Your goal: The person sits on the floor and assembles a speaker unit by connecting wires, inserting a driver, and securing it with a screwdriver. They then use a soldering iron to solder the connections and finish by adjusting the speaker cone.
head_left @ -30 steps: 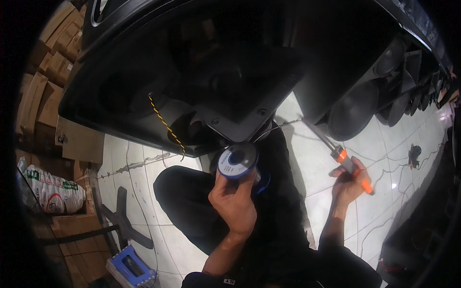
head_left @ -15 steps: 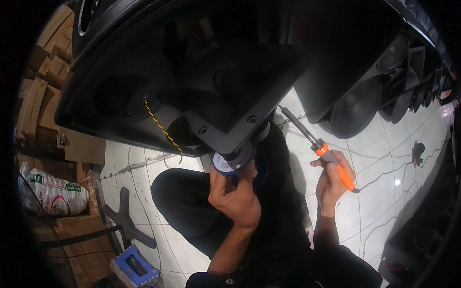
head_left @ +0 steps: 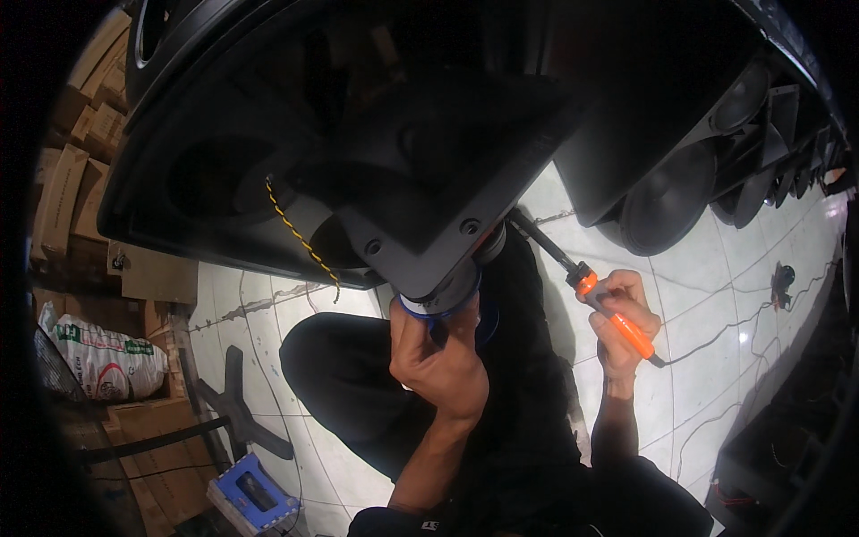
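Note:
My left hand [head_left: 440, 362] is closed around a blue-rimmed spool [head_left: 436, 302] with a white label, likely solder wire, right beneath the corner of a black speaker horn [head_left: 420, 242]. The horn's flange has screw holes and hides part of the spool. In my right hand [head_left: 624, 324] is a soldering iron [head_left: 617, 327] with an orange-and-grey handle. Its dark shaft points up and left, and the tip ends beside the horn's right edge, near a round part behind the flange. A twisted yellow-and-black wire [head_left: 300, 234] hangs from the big black speaker cabinet [head_left: 179, 242] behind.
Several round speakers [head_left: 667, 197] and horns line the right side by another dark cabinet [head_left: 617, 107]. Cardboard boxes [head_left: 67, 206] and a white sack [head_left: 107, 358] stand at the left. A blue case [head_left: 255, 492] lies lower left, and cables [head_left: 725, 340] cross the tiled floor.
The soldering iron has shifted slightly left and down, its tip now at the horn's edge. The spool has tilted, showing less label, and sits closer under the flange.

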Tool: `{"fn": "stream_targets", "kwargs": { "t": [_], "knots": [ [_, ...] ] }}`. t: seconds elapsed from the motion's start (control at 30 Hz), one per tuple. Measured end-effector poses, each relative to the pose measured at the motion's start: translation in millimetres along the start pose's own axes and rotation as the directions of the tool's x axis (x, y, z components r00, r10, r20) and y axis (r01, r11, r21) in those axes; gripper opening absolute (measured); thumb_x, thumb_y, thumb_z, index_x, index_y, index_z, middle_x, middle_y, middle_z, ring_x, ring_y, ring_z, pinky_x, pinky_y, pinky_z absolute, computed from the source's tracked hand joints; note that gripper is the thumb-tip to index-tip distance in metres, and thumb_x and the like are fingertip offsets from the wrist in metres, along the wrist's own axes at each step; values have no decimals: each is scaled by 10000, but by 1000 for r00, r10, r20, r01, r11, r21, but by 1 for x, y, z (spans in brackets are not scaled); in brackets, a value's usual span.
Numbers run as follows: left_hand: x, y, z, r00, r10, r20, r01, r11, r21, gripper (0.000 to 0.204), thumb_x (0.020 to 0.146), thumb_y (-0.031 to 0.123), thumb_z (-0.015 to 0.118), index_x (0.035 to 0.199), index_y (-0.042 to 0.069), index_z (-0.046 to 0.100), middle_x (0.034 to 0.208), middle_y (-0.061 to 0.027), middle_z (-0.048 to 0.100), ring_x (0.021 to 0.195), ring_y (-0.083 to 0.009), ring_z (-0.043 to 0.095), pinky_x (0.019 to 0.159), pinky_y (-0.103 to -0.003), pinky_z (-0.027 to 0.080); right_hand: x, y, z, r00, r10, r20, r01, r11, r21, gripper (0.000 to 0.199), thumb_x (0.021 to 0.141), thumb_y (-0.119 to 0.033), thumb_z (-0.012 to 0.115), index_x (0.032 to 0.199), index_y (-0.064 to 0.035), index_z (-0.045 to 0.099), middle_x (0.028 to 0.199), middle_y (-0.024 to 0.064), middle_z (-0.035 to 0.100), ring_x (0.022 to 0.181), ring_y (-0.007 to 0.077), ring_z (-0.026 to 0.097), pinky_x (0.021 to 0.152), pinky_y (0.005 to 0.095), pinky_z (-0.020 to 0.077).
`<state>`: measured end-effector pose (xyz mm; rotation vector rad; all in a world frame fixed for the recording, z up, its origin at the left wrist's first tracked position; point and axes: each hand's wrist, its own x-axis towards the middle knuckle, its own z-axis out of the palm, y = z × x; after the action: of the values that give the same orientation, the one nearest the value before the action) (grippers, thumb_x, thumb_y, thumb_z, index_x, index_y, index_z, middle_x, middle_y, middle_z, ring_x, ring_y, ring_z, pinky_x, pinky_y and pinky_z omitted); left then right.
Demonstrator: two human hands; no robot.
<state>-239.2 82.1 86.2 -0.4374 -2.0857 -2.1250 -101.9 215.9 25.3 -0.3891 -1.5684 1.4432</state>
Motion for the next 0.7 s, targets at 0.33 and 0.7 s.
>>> {"fn": "stream_targets", "kwargs": {
  "t": [0.33, 0.7],
  "knots": [
    [1, -2, 3, 1000, 11, -1, -11, 1000, 5, 209, 866, 86, 753, 1055, 3, 715, 966, -21, 664, 854, -74, 596, 753, -223, 440, 4, 0, 1, 1000, 8, 11, -8, 1000, 14, 237, 694, 60, 720, 929, 27, 729, 1042, 183, 581, 919, 230, 580, 820, 336, 460],
    [1, -4, 7, 995, 101, 24, -103, 989, 102, 185, 852, 118, 774, 1007, 26, 734, 948, -28, 659, 897, -107, 599, 752, -253, 425, 17, -11, -6, 995, -21, 92, 25, 999, -36, 260, 691, 60, 741, 947, 17, 739, 1055, 185, 590, 916, 239, 608, 822, 340, 491]
  ]
}}
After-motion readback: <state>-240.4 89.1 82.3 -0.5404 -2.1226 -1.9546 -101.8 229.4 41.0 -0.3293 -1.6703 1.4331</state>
